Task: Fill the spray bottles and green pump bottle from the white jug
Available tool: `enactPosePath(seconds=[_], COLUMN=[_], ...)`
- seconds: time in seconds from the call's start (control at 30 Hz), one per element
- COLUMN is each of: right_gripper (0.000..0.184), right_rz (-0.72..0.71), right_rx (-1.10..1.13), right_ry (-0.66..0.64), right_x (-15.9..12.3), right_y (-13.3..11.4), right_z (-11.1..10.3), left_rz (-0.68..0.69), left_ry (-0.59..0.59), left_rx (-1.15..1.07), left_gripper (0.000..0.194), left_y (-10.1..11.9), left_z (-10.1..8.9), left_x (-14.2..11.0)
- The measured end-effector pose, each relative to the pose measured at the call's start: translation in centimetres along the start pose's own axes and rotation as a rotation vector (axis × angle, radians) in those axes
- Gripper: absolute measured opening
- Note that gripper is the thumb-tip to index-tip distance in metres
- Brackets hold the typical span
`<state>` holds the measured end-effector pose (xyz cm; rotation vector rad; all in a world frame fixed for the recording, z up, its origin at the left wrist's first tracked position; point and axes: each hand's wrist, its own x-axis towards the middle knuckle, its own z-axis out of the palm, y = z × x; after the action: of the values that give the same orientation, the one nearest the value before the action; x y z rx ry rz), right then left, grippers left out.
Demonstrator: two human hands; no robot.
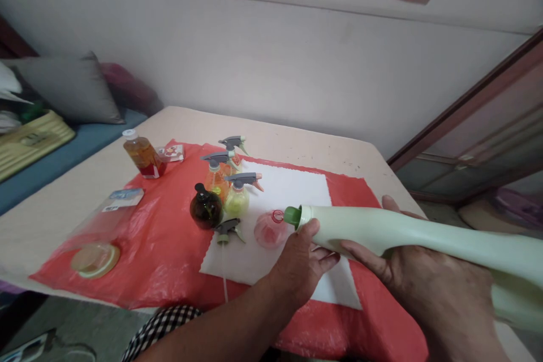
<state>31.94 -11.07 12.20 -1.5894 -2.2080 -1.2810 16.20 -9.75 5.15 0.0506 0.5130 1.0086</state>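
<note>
Left hand: I have the left hand point(303, 260) right of centre, thumb up against the neck of the pale green jug point(382, 223) and fingers curled below, gripping it.
Right hand: over at lower right, the right hand point(441, 283) wraps the same jug, thumb along the near side, fingertips showing past the far edge.
Jug: there it lies, tilted nearly flat across the right half of the frame, its tail running off the right edge.
Spout: the green spout point(292, 215) points left, right at the red-ringed mouth of the pink bottle point(269, 232); whether they touch, I cannot tell.
Pink bottle: near centre, on the white sheet point(292, 184).
Loose sprayer: just left of it, a spray head point(228, 229), its tube running toward the bottom of the frame.
Bottle cluster: around centre-left I get the yellow bottle point(236, 203), the orange bottle point(214, 182) behind it, both with spray heads, and the dark round bottle point(206, 212) beside them.
Far left: an amber bottle point(144, 155) with a white cap, and lower down a clear jar point(102, 226) on its side.
Underneath: red plastic point(161, 243) over the pale table point(271, 130).
</note>
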Motion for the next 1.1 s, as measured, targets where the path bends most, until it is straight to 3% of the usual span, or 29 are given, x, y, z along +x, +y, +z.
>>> enactPosePath(seconds=[0.7, 1.1], right_gripper=[0.102, 0.105], right_rz=[0.015, -0.035], right_rx=[0.011, -0.059], right_ry=[-0.024, 0.092], right_x=[0.0, 0.2], right_y=[0.1, 0.3], right_z=[-0.5, -1.0], left_rz=[-0.007, -0.004], left_ry=[-0.032, -0.085], left_rx=[0.016, 0.033], left_gripper=[0.056, 0.055], left_y=[-0.2, -0.5], left_z=[-0.2, -0.5], left_x=[0.0, 0.2])
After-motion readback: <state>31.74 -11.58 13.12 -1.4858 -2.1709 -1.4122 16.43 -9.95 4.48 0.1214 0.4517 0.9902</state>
